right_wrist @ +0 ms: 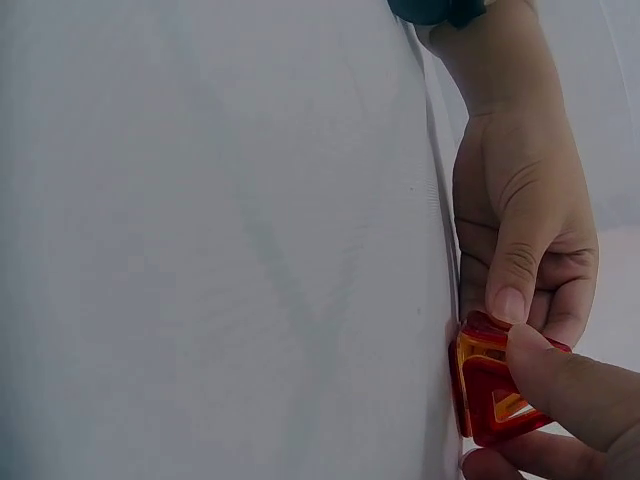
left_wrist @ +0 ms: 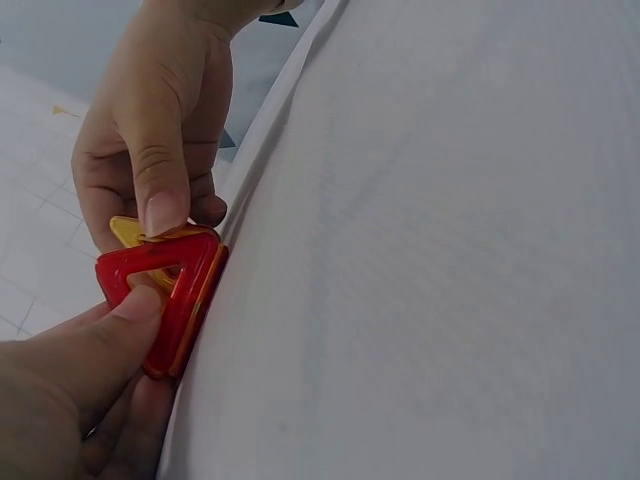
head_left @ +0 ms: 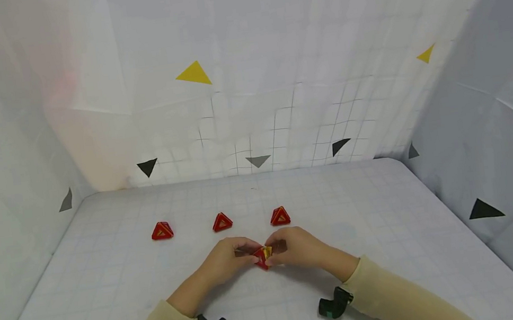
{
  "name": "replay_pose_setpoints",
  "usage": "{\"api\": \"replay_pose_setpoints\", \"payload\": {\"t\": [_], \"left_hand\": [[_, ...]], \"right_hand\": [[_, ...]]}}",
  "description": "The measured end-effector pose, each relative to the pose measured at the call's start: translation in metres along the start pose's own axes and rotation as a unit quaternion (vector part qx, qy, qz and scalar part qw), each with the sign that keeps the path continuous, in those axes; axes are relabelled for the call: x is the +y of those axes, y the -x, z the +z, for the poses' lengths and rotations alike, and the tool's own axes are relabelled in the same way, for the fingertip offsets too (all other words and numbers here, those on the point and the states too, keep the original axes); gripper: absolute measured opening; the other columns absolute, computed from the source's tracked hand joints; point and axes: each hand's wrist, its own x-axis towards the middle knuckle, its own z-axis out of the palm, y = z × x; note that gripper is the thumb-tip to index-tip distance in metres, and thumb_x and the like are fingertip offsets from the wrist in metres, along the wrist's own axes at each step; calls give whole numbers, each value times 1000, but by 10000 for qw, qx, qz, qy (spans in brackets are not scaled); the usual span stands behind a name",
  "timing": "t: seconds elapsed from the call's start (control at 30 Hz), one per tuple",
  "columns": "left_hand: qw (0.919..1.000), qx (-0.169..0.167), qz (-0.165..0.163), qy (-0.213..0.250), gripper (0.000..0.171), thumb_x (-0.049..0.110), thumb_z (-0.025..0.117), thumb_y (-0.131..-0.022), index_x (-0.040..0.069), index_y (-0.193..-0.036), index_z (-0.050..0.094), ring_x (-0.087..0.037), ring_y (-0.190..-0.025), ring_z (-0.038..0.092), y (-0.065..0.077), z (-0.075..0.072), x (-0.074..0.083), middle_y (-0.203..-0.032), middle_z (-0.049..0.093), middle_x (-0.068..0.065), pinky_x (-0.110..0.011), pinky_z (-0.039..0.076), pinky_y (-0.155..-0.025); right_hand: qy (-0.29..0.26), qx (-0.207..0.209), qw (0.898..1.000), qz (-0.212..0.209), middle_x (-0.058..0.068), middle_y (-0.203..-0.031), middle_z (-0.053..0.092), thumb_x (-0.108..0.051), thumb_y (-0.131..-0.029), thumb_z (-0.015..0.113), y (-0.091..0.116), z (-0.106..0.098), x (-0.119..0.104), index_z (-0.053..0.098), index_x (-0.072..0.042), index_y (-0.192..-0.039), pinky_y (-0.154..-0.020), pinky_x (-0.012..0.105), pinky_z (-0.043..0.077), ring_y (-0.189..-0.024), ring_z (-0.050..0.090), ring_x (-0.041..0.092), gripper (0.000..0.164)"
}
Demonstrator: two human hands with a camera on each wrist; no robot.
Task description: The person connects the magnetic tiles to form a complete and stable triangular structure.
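Note:
Between both hands, low over the table in the head view, are translucent magnetic triangle tiles with open middles. My left hand [head_left: 226, 261] pinches a red triangle tile [left_wrist: 187, 305], its thumb lying on the front face in the left wrist view. A yellow triangle tile [left_wrist: 126, 231] leans against the red one's upper edge, and my right hand [head_left: 300, 247] pinches it with the thumb on top. From the right wrist view, red and orange-yellow sides meet at an angle. The fingers behind the tiles are partly hidden.
Three small red pyramids stand in a row farther back: the left pyramid [head_left: 161, 231], the middle pyramid [head_left: 222, 222] and the right pyramid [head_left: 280, 216]. They sit on a white gridded table [head_left: 122, 283]. White sheeting [head_left: 246, 33] with yellow and black triangles surrounds the back and sides.

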Motion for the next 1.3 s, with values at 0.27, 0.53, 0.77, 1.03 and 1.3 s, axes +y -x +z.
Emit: {"api": "replay_pose_setpoints", "payload": {"t": [0.27, 0.53, 0.77, 1.03, 1.3], "left_hand": [[9994, 120, 312, -61, 20, 16, 74, -92, 16, -112, 75, -12, -105, 66, 0, 0, -3, -106, 73, 8, -36, 52, -94], [9993, 193, 329, -46, 20, 18, 75, -91, 18, -110, 76, -9, -103, 66, 0, 1, -5, -104, 73, 10, -34, 52, -93], [9991, 231, 356, 76, 16, 16, 76, -90, 17, -105, 75, -8, -99, 67, 1, 1, -4, -99, 73, 10, -29, 52, -90], [9992, 258, 290, 123, 14, 16, 76, -90, 18, -103, 75, -9, -98, 67, 1, 2, -6, -99, 73, 10, -29, 52, -88], [9988, 247, 270, 327, 12, 17, 77, -89, 19, -102, 75, -9, -97, 67, 0, 4, -10, -98, 73, 9, -31, 52, -88]], "right_hand": [[128, 85, 9999, -1, -13, -85, 66, -37, -80, 85, -2, 2, -2, 75, -14, -104, -69, 26, 49, -77, 57, 7, 35], [175, 90, 9998, 39, -13, -82, 64, -38, -80, 85, -3, 2, -4, 76, -15, -102, -69, 27, 48, -76, 56, 8, 33], [206, 65, 9998, -48, -15, -80, 63, -36, -81, 84, -3, 3, -6, 76, -17, -99, -66, 26, 47, -74, 55, 6, 27], [8, 23, 9999, 165, -13, -86, 68, -34, -81, 84, -3, 4, -7, 76, -14, -102, -71, 27, 50, -78, 58, 6, 30], [-565, -146, 9973, 451, -9, -82, 68, -28, -80, 86, -5, 5, -2, 76, -9, -106, -67, 26, 51, -74, 61, 7, 34]]}}
